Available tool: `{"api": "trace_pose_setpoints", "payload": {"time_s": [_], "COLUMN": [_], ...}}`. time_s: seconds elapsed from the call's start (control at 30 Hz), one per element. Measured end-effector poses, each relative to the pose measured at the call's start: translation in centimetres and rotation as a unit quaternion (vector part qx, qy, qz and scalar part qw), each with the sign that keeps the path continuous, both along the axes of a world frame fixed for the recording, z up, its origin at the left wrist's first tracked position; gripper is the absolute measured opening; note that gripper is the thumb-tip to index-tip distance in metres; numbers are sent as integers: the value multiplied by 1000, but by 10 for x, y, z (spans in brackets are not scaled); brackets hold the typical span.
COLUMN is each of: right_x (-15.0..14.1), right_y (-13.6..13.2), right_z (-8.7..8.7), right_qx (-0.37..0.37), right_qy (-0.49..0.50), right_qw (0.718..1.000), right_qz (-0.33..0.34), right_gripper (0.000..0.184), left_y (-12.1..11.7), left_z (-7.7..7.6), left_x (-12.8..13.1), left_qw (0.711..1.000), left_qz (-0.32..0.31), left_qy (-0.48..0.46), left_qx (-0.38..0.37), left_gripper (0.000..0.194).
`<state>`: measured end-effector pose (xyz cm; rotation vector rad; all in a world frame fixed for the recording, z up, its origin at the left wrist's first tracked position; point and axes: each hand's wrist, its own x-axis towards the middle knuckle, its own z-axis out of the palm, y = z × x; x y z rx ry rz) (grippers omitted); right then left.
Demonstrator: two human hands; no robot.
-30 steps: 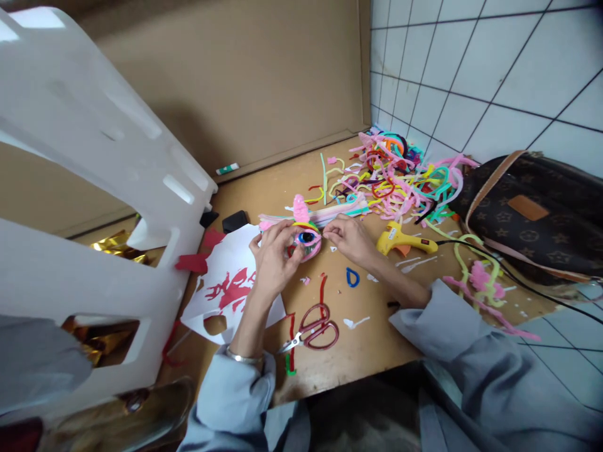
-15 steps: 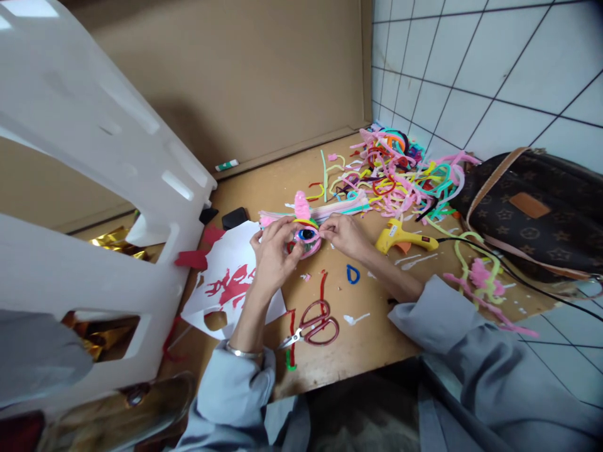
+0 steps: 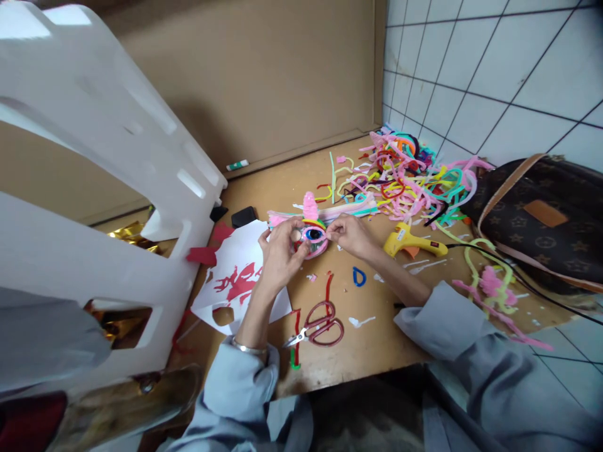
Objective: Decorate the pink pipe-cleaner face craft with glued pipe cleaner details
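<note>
Between my hands is a small pipe-cleaner craft (image 3: 315,235) with a blue and black eye shape, a pink outline, a yellow-green arc above and a fluffy pink tuft on top. My left hand (image 3: 282,248) grips it from the left, fingers at its upper edge and thumb below. With fingertips pinched together, my right hand (image 3: 351,235) holds the pink tip at the eye's right corner. A bundle of pastel pipe cleaners (image 3: 360,206) lies just behind. Nearer to me are red-handled scissors (image 3: 325,324), a blue pipe-cleaner loop (image 3: 358,277) and red pipe-cleaner pieces (image 3: 328,285).
At right, a yellow glue gun (image 3: 414,242) trails a black cord beside a brown handbag (image 3: 541,220). Tangled pipe cleaners (image 3: 405,172) fill the back corner. White paper with red shapes (image 3: 268,304) lies left, near a white plastic stool (image 3: 174,207). A marker (image 3: 237,165) rests behind.
The whole view has shifted slightly, so everything appears a little further right. Both hands keep nearly the same hold on the pipe-cleaner craft.
</note>
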<state>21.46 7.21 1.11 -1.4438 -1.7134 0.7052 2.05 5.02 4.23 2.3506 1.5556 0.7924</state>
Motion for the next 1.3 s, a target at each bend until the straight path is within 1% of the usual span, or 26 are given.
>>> {"api": "trace_pose_setpoints", "payload": {"time_s": [0.1, 0.17, 0.3, 0.43, 0.5, 0.57, 0.67, 0.77, 0.87, 1.07, 1.2, 1.3], "right_x": [1, 1, 1, 2, 5, 7, 9, 10, 9, 7, 7, 7], "right_y": [2, 3, 5, 4, 2, 1, 0, 0, 0, -1, -1, -1], "right_z": [-3, -5, -8, -11, -13, -15, -19, -20, -20, -19, -18, -18], "right_qx": [29, 30, 22, 10, -3, -17, -32, -42, -40, -35, -23, -16], "right_qy": [-2, 0, 20, 34, 42, 56, 76, 82, 91, 118, 116, 119], "right_qw": [1000, 1000, 999, 999, 999, 998, 997, 996, 995, 992, 993, 993], "right_qz": [-1, 6, 17, 9, 7, 9, 14, 16, 16, 12, 10, 14], "right_gripper": [13, 12, 13, 11, 10, 9, 9, 10, 11, 9, 6, 9], "left_y": [0, 0, -1, -2, -2, -1, -1, -1, -3, -4, -3, -3], "left_z": [2, 4, 10, 14, 14, 13, 10, 9, 9, 7, 5, 3], "left_x": [-2, -3, -8, -14, -16, -16, -14, -11, -7, -2, 1, 3], "left_qw": [1000, 999, 999, 997, 995, 992, 990, 991, 993, 996, 997, 997], "left_qz": [-3, -3, -16, -56, -74, -89, -91, -71, -46, -12, 0, 13], "left_qy": [-17, -29, -32, -29, -43, -63, -81, -87, -86, -75, -73, -69], "left_qx": [-17, -31, -39, -51, -59, -66, -73, -69, -60, -54, -33, -21], "left_gripper": [29, 31, 46, 65, 69, 67, 58, 47, 40, 38, 37, 35]}}
